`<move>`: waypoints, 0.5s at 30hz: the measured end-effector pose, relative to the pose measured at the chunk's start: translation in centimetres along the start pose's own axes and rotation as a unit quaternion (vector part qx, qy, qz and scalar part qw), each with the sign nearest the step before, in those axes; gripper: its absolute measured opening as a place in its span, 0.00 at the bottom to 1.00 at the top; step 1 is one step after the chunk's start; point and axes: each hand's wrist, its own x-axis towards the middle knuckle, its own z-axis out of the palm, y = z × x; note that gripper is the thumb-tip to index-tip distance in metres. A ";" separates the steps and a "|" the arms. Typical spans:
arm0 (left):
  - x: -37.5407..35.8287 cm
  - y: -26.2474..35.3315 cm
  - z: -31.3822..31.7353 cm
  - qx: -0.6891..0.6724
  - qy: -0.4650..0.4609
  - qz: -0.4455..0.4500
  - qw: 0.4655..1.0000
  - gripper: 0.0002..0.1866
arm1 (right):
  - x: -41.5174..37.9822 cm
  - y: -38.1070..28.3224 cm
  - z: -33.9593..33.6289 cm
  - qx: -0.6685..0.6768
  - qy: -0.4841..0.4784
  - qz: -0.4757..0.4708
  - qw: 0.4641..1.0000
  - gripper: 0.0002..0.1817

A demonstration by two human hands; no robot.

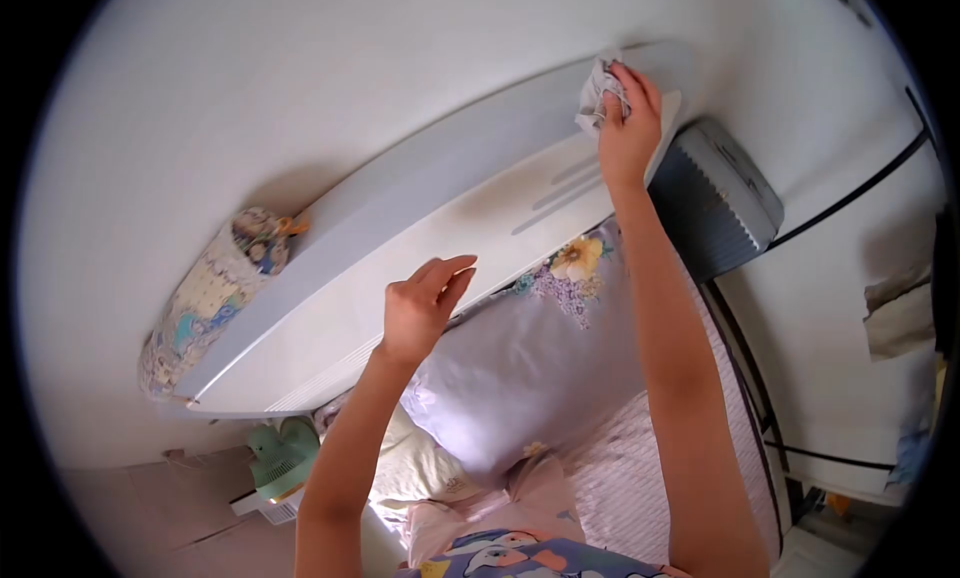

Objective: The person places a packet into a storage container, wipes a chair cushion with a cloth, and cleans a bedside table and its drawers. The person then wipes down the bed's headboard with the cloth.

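My right hand [632, 113] is closed on a crumpled pale grey cloth [596, 100], which touches the grey top ledge of the headboard [470, 148] close to its right end. My left hand [418, 303] is in front of the headboard's white front panel, left of the middle. Its fingers are loosely bent, with a gap between thumb and forefinger, and it holds nothing. Below the hands, a lilac pillow [530, 378] with a flower print leans against the headboard.
A patterned fabric holder [205, 298] rests on the ledge's left end. Beside the headboard's right end stands a grey ribbed case [715, 198]. The pink quilted bedspread [640, 478], a cream pillow [415, 463] and a green object [283, 456] are lower down.
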 end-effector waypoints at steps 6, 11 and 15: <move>0.4 0.8 -4.3 -0.033 0.096 -0.025 0.994 0.05 | -6.2 -5.0 3.7 -0.018 -0.062 -0.016 0.998 0.26; 1.7 1.6 -2.9 -0.080 0.208 -0.019 0.975 0.10 | -10.9 -13.8 3.6 0.172 -0.222 0.043 0.959 0.24; 1.2 2.2 -1.7 -0.223 0.264 -0.082 0.935 0.10 | -12.6 -18.5 0.2 0.319 -0.248 0.401 0.822 0.16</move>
